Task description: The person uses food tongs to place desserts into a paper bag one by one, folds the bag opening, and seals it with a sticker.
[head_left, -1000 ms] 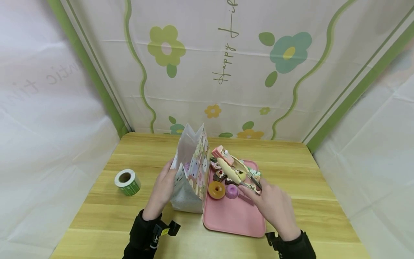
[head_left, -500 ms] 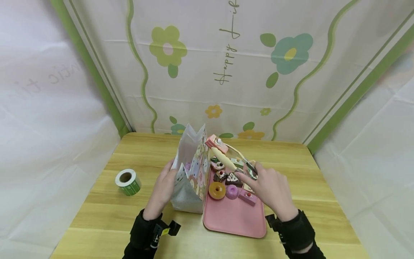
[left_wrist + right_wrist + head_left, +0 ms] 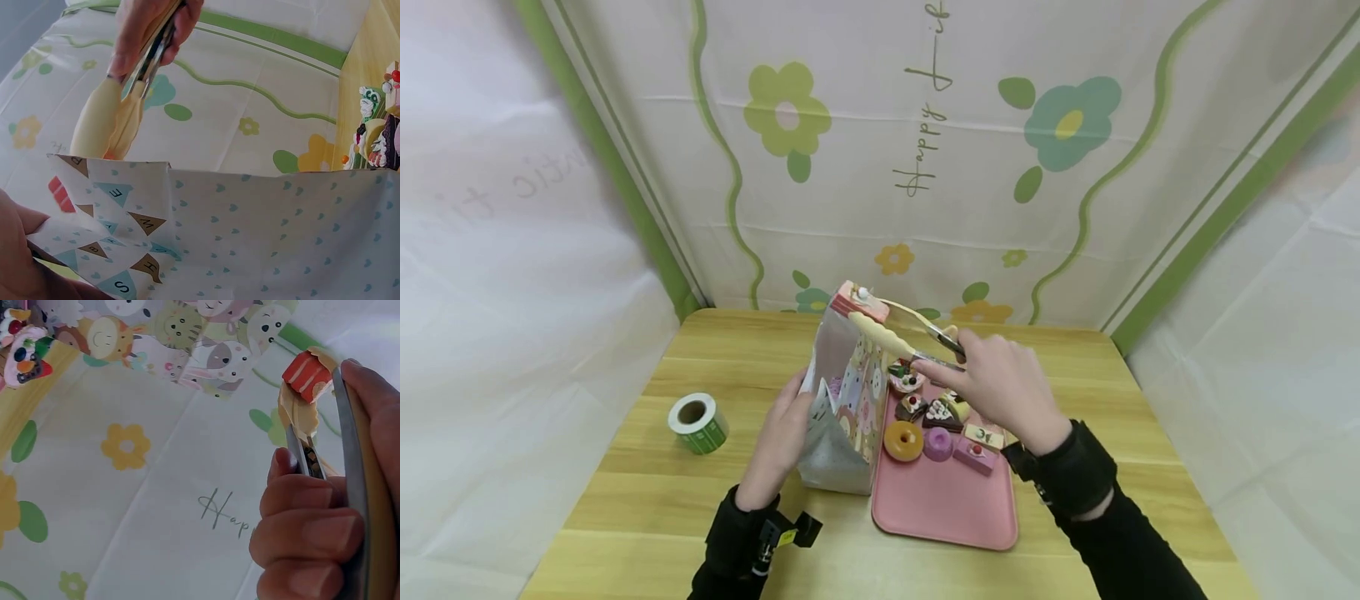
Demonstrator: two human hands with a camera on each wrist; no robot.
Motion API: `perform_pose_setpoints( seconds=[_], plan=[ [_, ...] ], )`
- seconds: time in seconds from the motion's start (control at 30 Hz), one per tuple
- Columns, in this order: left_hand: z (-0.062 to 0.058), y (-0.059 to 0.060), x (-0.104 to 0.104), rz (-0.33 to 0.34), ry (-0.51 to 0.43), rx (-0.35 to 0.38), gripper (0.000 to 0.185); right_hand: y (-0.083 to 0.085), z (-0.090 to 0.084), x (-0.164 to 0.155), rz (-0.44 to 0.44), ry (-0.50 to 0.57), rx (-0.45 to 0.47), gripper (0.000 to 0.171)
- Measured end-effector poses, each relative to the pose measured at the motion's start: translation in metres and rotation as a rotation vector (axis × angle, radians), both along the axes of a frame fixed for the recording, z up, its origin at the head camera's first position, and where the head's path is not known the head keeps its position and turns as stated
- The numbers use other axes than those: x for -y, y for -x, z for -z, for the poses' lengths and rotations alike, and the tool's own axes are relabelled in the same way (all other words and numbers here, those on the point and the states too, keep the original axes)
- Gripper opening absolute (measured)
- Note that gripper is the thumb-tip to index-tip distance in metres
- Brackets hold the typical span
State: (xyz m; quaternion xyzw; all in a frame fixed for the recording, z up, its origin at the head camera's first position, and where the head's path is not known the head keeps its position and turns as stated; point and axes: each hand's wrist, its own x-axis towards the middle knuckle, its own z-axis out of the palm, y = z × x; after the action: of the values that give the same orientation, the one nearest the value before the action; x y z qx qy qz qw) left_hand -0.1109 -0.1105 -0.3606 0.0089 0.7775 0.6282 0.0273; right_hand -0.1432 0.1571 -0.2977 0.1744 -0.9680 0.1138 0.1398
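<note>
One toy cake slice (image 3: pixel 859 299) sits pinched in tongs (image 3: pixel 904 335) squeezed by the right hand (image 3: pixel 1000 385) above the paper bag (image 3: pixel 844 400); the left hand (image 3: pixel 781 442) pinches the bag's side.

A pale wooden table (image 3: pixel 1075 417) set against a flowered backdrop carries a green-and-white roll of tape (image 3: pixel 697 422) off at the left, an upright patterned paper bag (image 3: pixel 846 408) near the middle, and just beside the bag a pink tray (image 3: pixel 943 508) with small toy pastries.
</note>
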Motion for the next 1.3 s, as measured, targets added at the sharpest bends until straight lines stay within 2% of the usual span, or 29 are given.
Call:
perform_pose_setpoints(
  seconds=[0.2, 0.4, 0.57, 0.83, 0.97, 1.2, 1.3],
  plan=[
    [0.001, 0.001, -0.001, -0.004, -0.01, -0.01, 0.044, 0.016, -0.021, 0.009, -0.067, -0.144, -0.048, 0.058],
    [0.001, 0.001, -0.001, -0.005, 0.009, -0.016, 0.045, 0.024, -0.051, 0.009, -0.074, -0.329, 0.027, 0.06],
    [0.002, 0.002, -0.001, -0.002, 0.022, -0.018, 0.045, 0.031, -0.08, 0.02, -0.145, -0.42, 0.055, 0.06],
    [0.002, 0.002, -0.001, -0.007, 0.026, -0.015, 0.045, 0.033, -0.116, 0.05, -0.253, -0.589, -0.001, 0.055],
    [0.001, 0.002, -0.001, -0.008, 0.013, -0.021, 0.044, 0.029, -0.127, 0.064, -0.263, -0.631, -0.029, 0.056],
    [0.0, 0.001, -0.001, -0.004, 0.004, -0.031, 0.043, 0.025, -0.136, 0.078, -0.278, -0.683, -0.082, 0.06],
    [-0.001, 0.001, -0.001, -0.002, -0.008, -0.025, 0.043, 0.025, -0.137, 0.081, -0.271, -0.707, -0.066, 0.058]
  ],
)
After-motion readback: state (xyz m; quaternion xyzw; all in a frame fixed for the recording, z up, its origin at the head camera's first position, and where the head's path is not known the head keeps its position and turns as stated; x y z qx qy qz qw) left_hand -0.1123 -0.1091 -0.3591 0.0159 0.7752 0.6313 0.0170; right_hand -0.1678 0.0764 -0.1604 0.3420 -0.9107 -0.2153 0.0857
